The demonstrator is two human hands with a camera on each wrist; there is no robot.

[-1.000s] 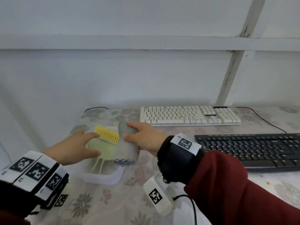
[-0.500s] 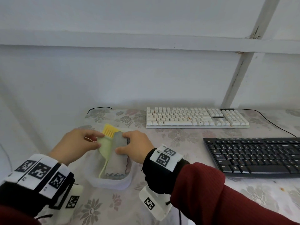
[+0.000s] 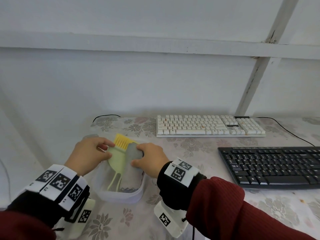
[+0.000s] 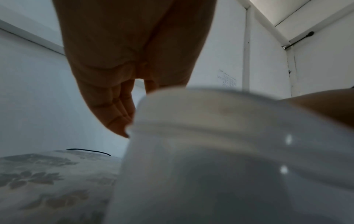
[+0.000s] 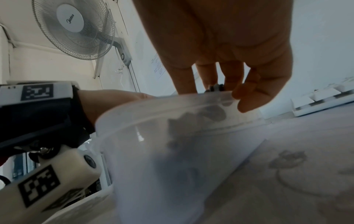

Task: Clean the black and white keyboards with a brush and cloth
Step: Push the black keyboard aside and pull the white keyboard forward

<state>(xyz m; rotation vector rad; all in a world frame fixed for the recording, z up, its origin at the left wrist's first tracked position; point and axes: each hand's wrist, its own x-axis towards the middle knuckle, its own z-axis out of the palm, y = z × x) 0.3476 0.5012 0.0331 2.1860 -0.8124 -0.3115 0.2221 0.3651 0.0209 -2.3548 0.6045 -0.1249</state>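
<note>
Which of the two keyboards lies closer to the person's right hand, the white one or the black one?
The white keyboard lies closer to the right hand, just beyond it toward the wall; the black keyboard sits farther off to the right.

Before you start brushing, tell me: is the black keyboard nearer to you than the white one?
Yes, the black keyboard lies closer, in front of the white keyboard.

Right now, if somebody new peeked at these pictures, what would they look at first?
Probably the two hands meeting over the clear plastic tub near the table's left front: the left hand grips a pale green brush with yellow bristles, and the right hand grips a folded grey cloth. Next, the white keyboard near the wall, with the black keyboard in front of it on the right.
</note>
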